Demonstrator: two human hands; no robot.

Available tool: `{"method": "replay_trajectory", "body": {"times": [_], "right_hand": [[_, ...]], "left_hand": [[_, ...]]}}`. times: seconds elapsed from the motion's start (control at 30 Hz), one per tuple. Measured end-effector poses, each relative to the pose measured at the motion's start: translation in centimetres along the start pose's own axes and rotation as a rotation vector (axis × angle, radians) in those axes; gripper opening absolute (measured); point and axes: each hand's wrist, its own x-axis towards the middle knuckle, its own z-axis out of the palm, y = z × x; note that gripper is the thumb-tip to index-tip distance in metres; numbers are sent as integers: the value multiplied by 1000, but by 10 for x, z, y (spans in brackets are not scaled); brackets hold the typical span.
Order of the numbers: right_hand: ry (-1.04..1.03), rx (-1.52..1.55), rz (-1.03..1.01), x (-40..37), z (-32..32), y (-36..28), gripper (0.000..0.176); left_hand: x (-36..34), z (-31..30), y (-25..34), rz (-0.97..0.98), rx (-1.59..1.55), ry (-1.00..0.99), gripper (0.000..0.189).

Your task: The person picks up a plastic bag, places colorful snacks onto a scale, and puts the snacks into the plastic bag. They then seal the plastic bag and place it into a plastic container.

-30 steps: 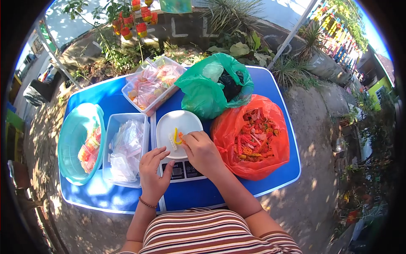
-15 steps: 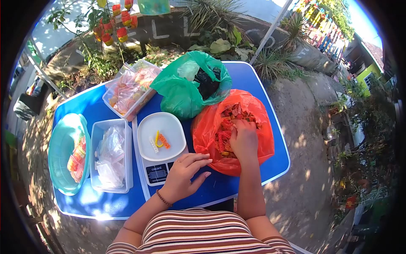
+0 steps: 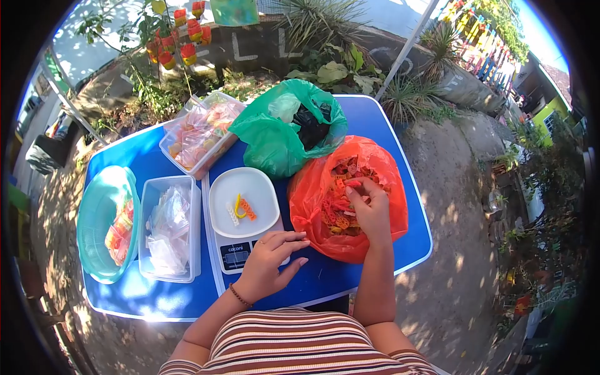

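Note:
My right hand [image 3: 373, 209] is over the open red plastic bag [image 3: 392, 225], fingers and thumb pinched on a small red snack piece [image 3: 354, 184]. Inside the bag lie many dry red, orange and yellow snack pieces [image 3: 340, 219], some lattice-like. My left hand [image 3: 272, 259] is open, fingers stretched out, over the front right corner of the kitchen scale [image 3: 236, 255] and near the bag's left side. On the scale's white tray [image 3: 231, 181] sit a few pieces: a white twist [image 3: 232, 214], a yellow loop [image 3: 238, 205] and an orange spiral [image 3: 248, 210].
Left of the scale stand a clear tub [image 3: 147, 262] of small plastic bags and a turquoise basket [image 3: 100, 265] with filled packets. Behind are another tub [image 3: 199, 164] of packets and a green plastic bag [image 3: 269, 147]. All rest on a blue table [image 3: 409, 206].
My right hand has come up out of the snack pieces and now shows a red piece between its fingertips. My left hand stays almost where it was. The view has shifted slightly.

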Motion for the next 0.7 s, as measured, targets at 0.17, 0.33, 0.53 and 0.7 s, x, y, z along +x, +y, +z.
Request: {"method": "replay_trajectory", "body": {"times": [0.17, 0.33, 0.53, 0.7], "right_hand": [[41, 403, 22, 2, -12, 9, 14], [-76, 404, 5, -13, -10, -16, 17], [-669, 351, -49, -42, 25, -47, 18], [-609, 135, -87, -33, 94, -52, 16]], "left_hand": [[-1, -2, 0, 5, 1, 10, 37], [-6, -7, -1, -28, 5, 39, 38], [-19, -20, -10, -60, 70, 117, 34], [-39, -35, -19, -223, 100, 225, 31]]}}
